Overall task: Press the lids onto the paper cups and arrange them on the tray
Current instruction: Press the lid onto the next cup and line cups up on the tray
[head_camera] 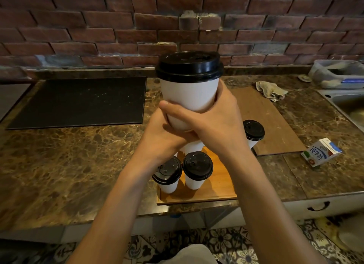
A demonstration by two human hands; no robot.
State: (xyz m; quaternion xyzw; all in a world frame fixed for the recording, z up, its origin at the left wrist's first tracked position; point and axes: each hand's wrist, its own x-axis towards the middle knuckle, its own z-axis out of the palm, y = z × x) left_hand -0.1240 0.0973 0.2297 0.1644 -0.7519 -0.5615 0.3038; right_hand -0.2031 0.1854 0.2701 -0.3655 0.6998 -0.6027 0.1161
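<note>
"Two hands, both busy?"

"Both grip one white paper cup [189,94] with a black plastic lid [189,65] seated on its rim. It is held upright above the brown marble counter [78,155]. The right hand [214,122] wraps its side, thumb across the front. The left hand [164,134] curls under its base."

"And the tray?"

"At six o'clock from that cup lies the orange-brown wooden tray [220,187]. Two lidded white cups [167,183] [195,180] stand on it side by side. A third lidded cup [253,131] stands at four o'clock."
</note>
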